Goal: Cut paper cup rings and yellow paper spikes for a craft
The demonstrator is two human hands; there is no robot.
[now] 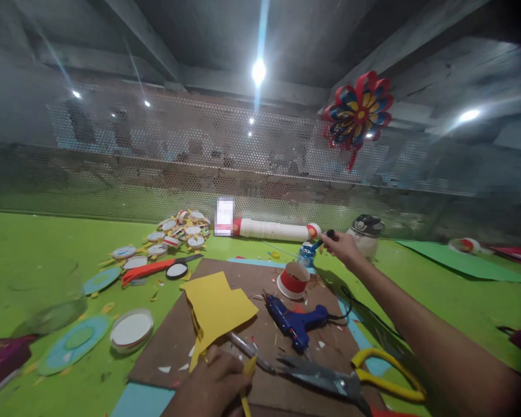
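The right hand's fingers are closed on the dark end of a blue stick, which slants down to the mouth of the blue jar. The left hand has its fingers bent around a yellow strip, low over the cardboard, just beside the yellow paper.

A light grip near the stick's dark end should give good control; keeping its tip over the jar's mouth would catch drips. The jar looks small enough to tip if pushed sideways, so a gentle, straight lift suits it. The strip seems thin: a loose pinch should avoid creasing it.

Between the hands lie the glue gun and the scissors, with the cup nearer the jar. The right forearm is best kept clear of the gun's cord on the worktop.
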